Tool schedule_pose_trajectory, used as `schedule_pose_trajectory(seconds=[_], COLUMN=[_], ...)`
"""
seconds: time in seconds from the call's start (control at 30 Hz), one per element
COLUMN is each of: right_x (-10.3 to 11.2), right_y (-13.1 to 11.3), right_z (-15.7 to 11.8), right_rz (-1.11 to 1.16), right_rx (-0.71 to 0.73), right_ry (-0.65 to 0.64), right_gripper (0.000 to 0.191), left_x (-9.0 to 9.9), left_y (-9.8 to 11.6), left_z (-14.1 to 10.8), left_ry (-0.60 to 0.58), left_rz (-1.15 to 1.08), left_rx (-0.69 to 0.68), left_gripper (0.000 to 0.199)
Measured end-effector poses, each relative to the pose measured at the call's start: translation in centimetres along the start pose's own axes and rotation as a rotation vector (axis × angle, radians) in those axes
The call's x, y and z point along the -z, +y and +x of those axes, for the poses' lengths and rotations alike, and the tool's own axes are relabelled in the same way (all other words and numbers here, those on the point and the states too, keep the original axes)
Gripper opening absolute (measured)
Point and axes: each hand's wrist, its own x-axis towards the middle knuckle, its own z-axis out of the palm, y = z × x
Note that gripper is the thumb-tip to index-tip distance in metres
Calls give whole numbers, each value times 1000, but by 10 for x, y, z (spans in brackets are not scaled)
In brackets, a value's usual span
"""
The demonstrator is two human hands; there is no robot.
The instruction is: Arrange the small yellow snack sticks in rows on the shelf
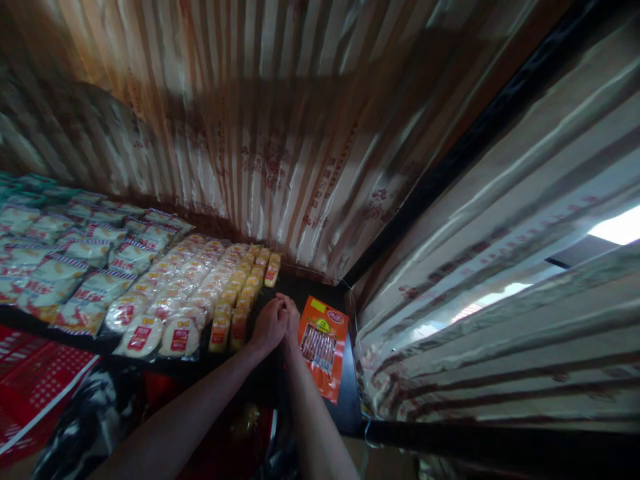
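Both of my hands are close together over the dark shelf. My left hand (273, 325) is closed, its fingers curled in against the other hand. Beside it, my right hand (291, 321) also looks closed, with the fingertips tucked inward. Whatever may be between them is hidden. Just right of my right hand lies a flat orange packet (336, 337) with a clear window showing brown sticks. To the left of my left hand stand rows of small yellow wrapped cakes (239, 327). Farther left are round white wrapped crackers (180, 335) with red labels.
White-and-blue snack bags (95, 297) fill the shelf's left part. Striped printed curtains (300, 147) hang behind, and another curtain (490, 320) closes off the right side beyond a black post (400, 230). A red basket (35, 387) is below at the left.
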Motion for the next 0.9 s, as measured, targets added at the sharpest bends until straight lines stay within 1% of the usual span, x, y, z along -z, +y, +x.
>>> schedule_pose_trajectory(seconds=[0.2,0.37,0.57,0.77,0.9], right_x=[5,12,19,16,17], right_y=[0,-7,-20,-25,-27], right_z=[-31,-61,-100,-140,-160], right_rz=[-18,-19,-8,-46,-59], right_rx=[-2,7,62,58,119], right_ry=[-22,-36,-53,2,30], right_gripper=[33,33,33,35,33], left_x=[1,2,3,11,15], left_y=[-5,-10,-21,-33,-39], left_z=[-32,-61,-102,-141,-160], left_ry=[-14,-15,37,23,27], left_rz=[12,4,39,62,57], left_rx=[-41,-71,-132,-202,-277], left_gripper=[31,31,36,40,40])
